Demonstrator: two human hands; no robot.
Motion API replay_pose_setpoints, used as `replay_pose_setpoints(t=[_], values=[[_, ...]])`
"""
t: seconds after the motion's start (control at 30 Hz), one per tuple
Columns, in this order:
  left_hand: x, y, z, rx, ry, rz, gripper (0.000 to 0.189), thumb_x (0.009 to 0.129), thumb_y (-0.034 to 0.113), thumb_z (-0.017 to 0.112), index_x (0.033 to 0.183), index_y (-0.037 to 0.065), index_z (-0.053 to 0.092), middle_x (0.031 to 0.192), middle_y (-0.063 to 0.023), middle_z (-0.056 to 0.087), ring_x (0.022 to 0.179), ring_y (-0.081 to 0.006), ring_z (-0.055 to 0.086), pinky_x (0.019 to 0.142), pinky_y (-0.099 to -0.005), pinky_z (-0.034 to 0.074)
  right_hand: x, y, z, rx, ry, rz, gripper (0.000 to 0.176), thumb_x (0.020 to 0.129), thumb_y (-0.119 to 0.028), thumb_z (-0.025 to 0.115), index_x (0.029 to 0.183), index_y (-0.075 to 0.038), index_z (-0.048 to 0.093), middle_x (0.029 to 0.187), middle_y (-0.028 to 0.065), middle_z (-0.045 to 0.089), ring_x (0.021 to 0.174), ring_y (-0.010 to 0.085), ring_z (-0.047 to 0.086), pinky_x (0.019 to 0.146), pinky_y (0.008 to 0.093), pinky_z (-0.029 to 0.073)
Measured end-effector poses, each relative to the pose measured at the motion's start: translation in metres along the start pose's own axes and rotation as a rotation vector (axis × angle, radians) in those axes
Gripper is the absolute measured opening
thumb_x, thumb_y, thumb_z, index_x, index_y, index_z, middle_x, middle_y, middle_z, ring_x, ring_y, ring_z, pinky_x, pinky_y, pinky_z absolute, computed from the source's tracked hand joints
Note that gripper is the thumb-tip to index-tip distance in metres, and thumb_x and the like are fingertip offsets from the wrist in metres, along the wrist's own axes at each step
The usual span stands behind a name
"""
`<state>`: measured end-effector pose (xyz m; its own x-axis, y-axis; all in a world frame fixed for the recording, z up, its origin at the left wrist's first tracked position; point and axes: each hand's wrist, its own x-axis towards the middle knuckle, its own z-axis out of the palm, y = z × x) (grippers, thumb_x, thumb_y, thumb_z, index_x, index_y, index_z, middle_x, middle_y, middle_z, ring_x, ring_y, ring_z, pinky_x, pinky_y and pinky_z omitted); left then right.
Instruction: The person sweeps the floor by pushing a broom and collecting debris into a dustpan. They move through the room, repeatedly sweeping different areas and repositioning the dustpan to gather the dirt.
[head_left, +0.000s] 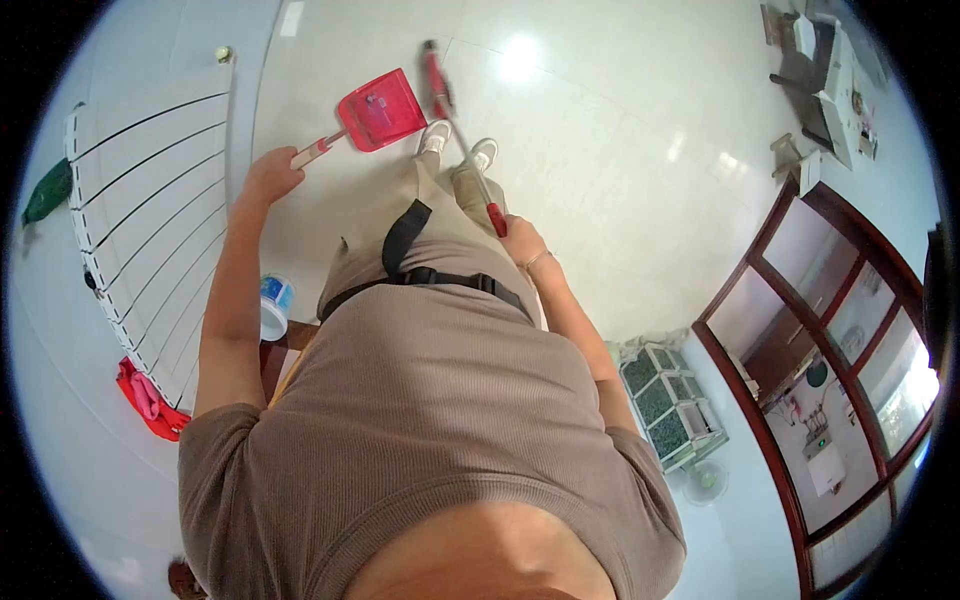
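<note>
My left hand (273, 177) is closed round the pale handle of a red dustpan (382, 110), whose pan is in front of my feet, with some small debris in it. A broom (437, 82) with a red head, slightly blurred, is just right of the dustpan, apart from it. Its thin shaft runs back past my shoes to a red grip, and my right hand (522, 241) is wrapped round that grip.
A white radiator (160, 200) stands along the left wall, with a white and blue bucket (275, 305) near its lower end. To the right are a glass tank (672, 408), a red-framed window (835, 330) and a white table (845, 100) with stools.
</note>
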<state>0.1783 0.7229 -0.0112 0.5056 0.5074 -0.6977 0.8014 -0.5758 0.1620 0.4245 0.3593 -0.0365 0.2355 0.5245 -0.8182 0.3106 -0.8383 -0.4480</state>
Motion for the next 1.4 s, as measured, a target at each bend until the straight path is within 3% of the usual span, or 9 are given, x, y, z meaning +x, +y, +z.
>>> replay_pose_setpoints(t=[0.33,0.43,0.53,0.6,0.67,0.87,1.07,1.33,1.4], values=[[-0.026,-0.014,0.001,-0.038,0.032,-0.08,0.026,0.067,0.018,0.052,0.085,0.001,0.059,0.084,-0.0227,0.059,0.081,-0.0375,0.056,0.072,-0.0441,0.043,-0.011,-0.01,-0.086,0.366,-0.049,0.095,0.043,0.064,-0.007,0.054,0.105,0.005,0.057,0.061,0.014,0.058,0.047,0.017,0.057,0.048,0.0303,0.046],[-0.039,-0.022,0.01,-0.147,0.06,-0.133,0.027,0.067,0.018,0.052,0.085,-0.001,0.059,0.081,-0.0248,0.059,0.079,-0.0384,0.057,0.071,-0.0446,0.043,-0.016,-0.015,-0.13,0.207,0.111,0.093,0.042,0.064,-0.006,0.053,0.104,0.004,0.058,0.059,0.0144,0.058,0.045,0.0182,0.057,0.048,0.0305,0.047],[-0.049,-0.022,0.021,-0.258,0.146,-0.226,0.029,0.066,0.019,0.053,0.086,-0.001,0.06,0.08,-0.0243,0.059,0.077,-0.0383,0.058,0.069,-0.0445,0.044,0.015,-0.008,-0.161,-0.151,0.27,0.061,0.037,0.066,-0.011,0.051,0.101,0.0,0.059,0.084,0.0218,0.062,0.077,0.0281,0.063,0.069,0.0382,0.049],[-0.058,-0.012,0.018,-0.292,0.128,-0.241,0.031,0.066,0.019,0.053,0.088,-0.001,0.06,0.079,-0.0238,0.059,0.078,-0.038,0.058,0.07,-0.0441,0.044,0.044,-0.019,-0.177,-0.47,0.329,0.064,0.033,0.069,-0.012,0.052,0.099,-0.001,0.059,0.081,0.0163,0.064,0.075,0.0268,0.063,0.068,0.0365,0.049],[-0.063,-0.015,0.023,-0.324,0.108,-0.256,0.032,0.066,0.02,0.054,0.09,0.0,0.061,0.079,-0.0234,0.06,0.078,-0.0376,0.058,0.07,-0.0437,0.045,0.067,-0.048,-0.189,-0.511,0.223,0.246,0.032,0.074,-0.016,0.049,0.103,-0.004,0.057,0.096,0.0168,0.062,0.092,0.0286,0.06,0.078,0.0388,0.047],[-0.048,-0.035,0.07,-0.203,0.177,-0.182,0.034,0.066,0.021,0.054,0.092,0.002,0.061,0.082,-0.0224,0.06,0.08,-0.0372,0.058,0.072,-0.0428,0.045,0.128,-0.064,-0.168,-0.549,0.144,0.178,0.03,0.077,-0.017,0.049,0.102,-0.004,0.058,0.101,0.0164,0.061,0.095,0.0274,0.06,0.08,0.0363,0.048],[-0.049,-0.022,0.049,-0.302,0.138,-0.238,0.032,0.066,0.023,0.053,0.09,0.002,0.061,0.084,-0.0216,0.06,0.082,-0.0376,0.057,0.072,-0.0439,0.045,0.067,-0.072,-0.084,-0.648,-0.058,-0.026,0.031,0.074,-0.011,0.046,0.102,-0.001,0.057,0.099,0.0194,0.061,0.093,0.0298,0.06,0.078,0.039,0.049],[-0.036,-0.037,0.054,-0.22,0.126,-0.177,0.03,0.065,0.022,0.056,0.087,0.002,0.061,0.083,-0.0213,0.06,0.081,-0.0376,0.057,0.072,-0.0449,0.044,0.039,-0.046,-0.125,-0.287,-0.168,0.009,0.036,0.066,-0.014,0.05,0.099,-0.007,0.062,0.091,0.017,0.063,0.088,0.0314,0.059,0.077,0.0392,0.047],[-0.037,-0.047,0.063,-0.205,0.142,-0.166,0.03,0.064,0.022,0.057,0.086,0.002,0.061,0.083,-0.0217,0.06,0.08,-0.0377,0.057,0.071,-0.045,0.044,0.041,-0.051,-0.141,-0.435,-0.034,-0.15,0.042,0.063,-0.012,0.052,0.104,-0.004,0.06,0.073,0.017,0.064,0.064,0.0277,0.062,0.063,0.0371,0.049]])
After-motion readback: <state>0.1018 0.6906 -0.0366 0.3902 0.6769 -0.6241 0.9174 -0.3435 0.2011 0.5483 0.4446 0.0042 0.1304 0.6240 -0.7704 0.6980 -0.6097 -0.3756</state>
